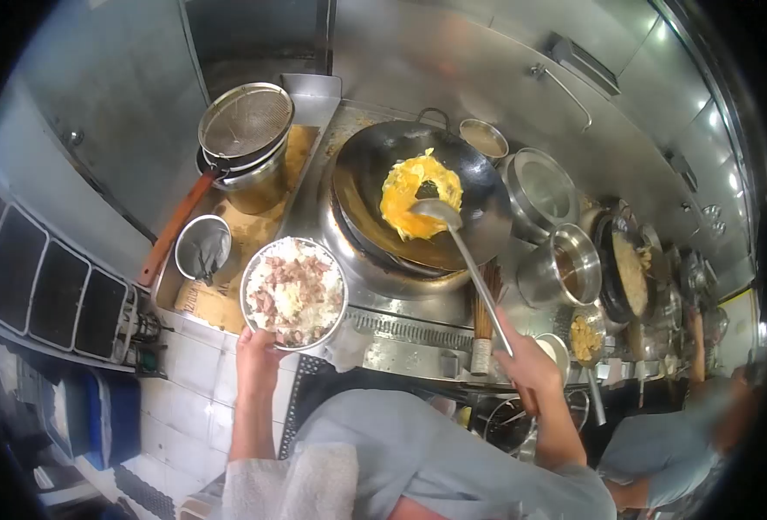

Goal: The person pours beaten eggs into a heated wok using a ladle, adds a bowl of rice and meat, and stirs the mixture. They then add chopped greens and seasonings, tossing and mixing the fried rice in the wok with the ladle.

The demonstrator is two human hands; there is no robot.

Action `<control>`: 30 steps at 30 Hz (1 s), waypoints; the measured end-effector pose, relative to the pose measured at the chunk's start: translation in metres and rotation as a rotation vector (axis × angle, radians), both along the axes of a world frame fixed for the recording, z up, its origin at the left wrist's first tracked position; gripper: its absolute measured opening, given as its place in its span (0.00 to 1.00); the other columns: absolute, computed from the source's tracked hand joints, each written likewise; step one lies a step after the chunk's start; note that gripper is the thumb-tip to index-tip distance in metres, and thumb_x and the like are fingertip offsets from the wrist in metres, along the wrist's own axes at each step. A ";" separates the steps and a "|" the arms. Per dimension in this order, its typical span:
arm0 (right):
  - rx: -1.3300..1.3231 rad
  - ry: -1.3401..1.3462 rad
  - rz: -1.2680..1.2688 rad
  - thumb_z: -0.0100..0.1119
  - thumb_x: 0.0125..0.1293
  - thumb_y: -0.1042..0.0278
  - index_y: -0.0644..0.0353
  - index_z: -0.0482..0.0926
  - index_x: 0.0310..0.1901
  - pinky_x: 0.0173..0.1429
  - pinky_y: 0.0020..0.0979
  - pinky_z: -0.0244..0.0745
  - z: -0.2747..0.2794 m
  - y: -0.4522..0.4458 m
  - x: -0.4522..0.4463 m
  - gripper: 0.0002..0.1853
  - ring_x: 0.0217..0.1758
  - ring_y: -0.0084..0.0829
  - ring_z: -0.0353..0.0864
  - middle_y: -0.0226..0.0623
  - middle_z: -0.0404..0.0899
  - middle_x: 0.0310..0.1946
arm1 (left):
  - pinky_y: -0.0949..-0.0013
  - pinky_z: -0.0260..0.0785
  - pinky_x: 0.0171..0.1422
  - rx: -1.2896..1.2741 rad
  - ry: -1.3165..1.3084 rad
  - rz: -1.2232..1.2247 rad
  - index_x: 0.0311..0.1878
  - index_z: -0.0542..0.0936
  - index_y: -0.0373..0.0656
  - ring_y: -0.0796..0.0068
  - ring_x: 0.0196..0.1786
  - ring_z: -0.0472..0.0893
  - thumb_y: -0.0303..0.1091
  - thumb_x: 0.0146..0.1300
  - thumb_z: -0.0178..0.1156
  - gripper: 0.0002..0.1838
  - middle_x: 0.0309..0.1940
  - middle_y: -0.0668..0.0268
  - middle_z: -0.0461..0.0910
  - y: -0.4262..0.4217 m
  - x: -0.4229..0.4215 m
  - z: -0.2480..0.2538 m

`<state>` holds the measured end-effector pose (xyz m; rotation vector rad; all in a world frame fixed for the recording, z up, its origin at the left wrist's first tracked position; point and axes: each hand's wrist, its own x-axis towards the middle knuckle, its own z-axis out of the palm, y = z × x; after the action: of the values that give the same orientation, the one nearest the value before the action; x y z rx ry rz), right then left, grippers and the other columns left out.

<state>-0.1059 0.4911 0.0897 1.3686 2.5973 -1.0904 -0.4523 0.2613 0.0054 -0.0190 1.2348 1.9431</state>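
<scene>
Yellow egg (396, 204) sits in the wok (481, 165), beyond and between both hands: left hand (260, 351) curled onto the rice bowl (346, 300), right hand (535, 368) wrapped firmly round the ladle (438, 211).

S/steel cooktop (435, 314) holds blk wok (481, 191) on ring (368, 276), metal pot (537, 274) nr.

Egg (396, 206) lies in the wok (481, 195), the rice bowl (344, 305) to its left, pots (537, 276) to its right.
</scene>
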 end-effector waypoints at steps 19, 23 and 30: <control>0.237 -0.123 -0.017 0.52 0.62 0.70 0.51 0.44 0.73 0.23 0.35 0.71 -0.056 0.013 -0.049 0.40 0.17 0.33 0.74 0.43 0.75 0.21 | 0.55 0.78 0.46 -0.039 0.009 -0.126 0.46 0.74 0.33 0.66 0.39 0.82 0.22 0.52 0.45 0.17 0.40 0.57 0.81 -0.007 -0.029 -0.018; -0.116 -0.068 -0.068 0.48 0.63 0.71 0.54 0.45 0.73 0.30 0.43 0.72 0.031 -0.020 -0.032 0.38 0.23 0.48 0.76 0.56 0.76 0.26 | 0.55 0.79 0.47 -0.036 -0.011 -0.063 0.48 0.74 0.32 0.66 0.40 0.82 0.23 0.54 0.47 0.17 0.40 0.58 0.81 -0.002 -0.024 -0.007; 0.283 -0.161 -0.083 0.46 0.60 0.75 0.55 0.39 0.73 0.45 0.50 0.71 -0.049 -0.004 -0.059 0.41 0.35 0.61 0.77 0.65 0.77 0.33 | 0.56 0.80 0.44 0.015 0.029 -0.178 0.50 0.74 0.34 0.65 0.40 0.83 0.23 0.52 0.47 0.20 0.43 0.57 0.80 -0.002 -0.044 -0.031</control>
<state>-0.1649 0.4876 0.0412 1.5555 2.6724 -0.6046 -0.4966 0.2593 -0.0258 0.1230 1.1983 1.8036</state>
